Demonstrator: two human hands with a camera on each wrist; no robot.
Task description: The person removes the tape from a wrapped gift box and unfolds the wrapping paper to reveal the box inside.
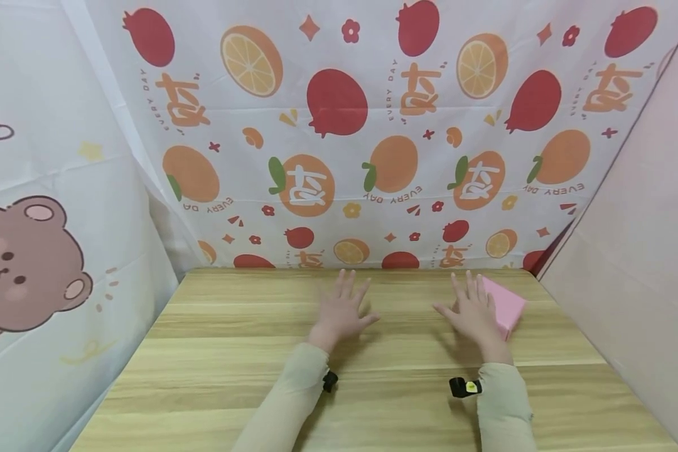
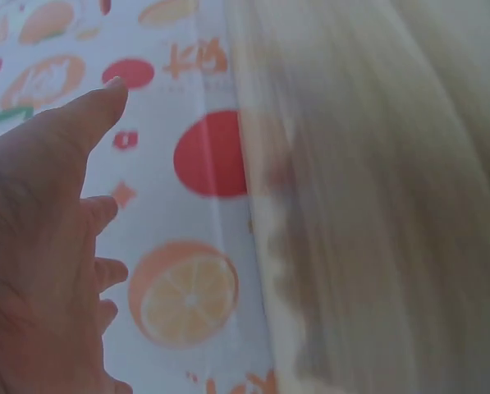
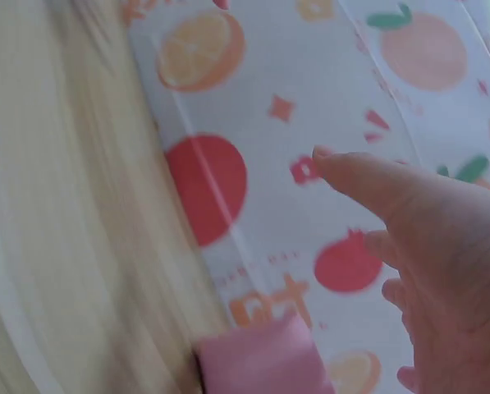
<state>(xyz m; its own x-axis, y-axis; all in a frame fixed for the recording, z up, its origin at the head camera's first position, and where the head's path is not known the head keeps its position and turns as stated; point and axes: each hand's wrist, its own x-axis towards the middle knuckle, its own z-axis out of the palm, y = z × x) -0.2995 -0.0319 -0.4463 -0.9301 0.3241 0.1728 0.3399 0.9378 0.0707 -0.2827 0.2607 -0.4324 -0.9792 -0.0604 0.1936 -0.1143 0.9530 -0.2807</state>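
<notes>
Fruit-printed cloth (image 1: 339, 135) hanging behind a wooden desk (image 1: 395, 402)

White with red fruit, oranges, orange slices and lettering, the cloth is filling the background. On the left, another sheet (image 1: 51, 182) is showing a large brown bear; on the right, a pale side panel (image 1: 644, 220) is standing. Between them, the desk is stretching from the foreground to the printed cloth, its light wood grain running crosswise.

Two arms in pale sleeves are reaching in from the near side: the left sleeve (image 1: 288, 392) is slanting inward, the right sleeve (image 1: 505, 402) is lying nearly straight.

Above the far half of the desk, the left hand (image 1: 341, 314) is hovering near the middle, its fingers straight and spread wide. The right hand (image 1: 474, 314) is hovering farther right, its fingers also straight, the thumb held well out.

Just beside the right hand, a pink box (image 1: 511, 307) is resting on the desk, toward the back right corner. From overhead, the hand is partly covering it; in the right wrist view, printed cloth is showing between box and fingers.

Smallest, a black wrist camera is sitting at each cuff, left (image 1: 330, 381) and right (image 1: 465, 387).
</notes>
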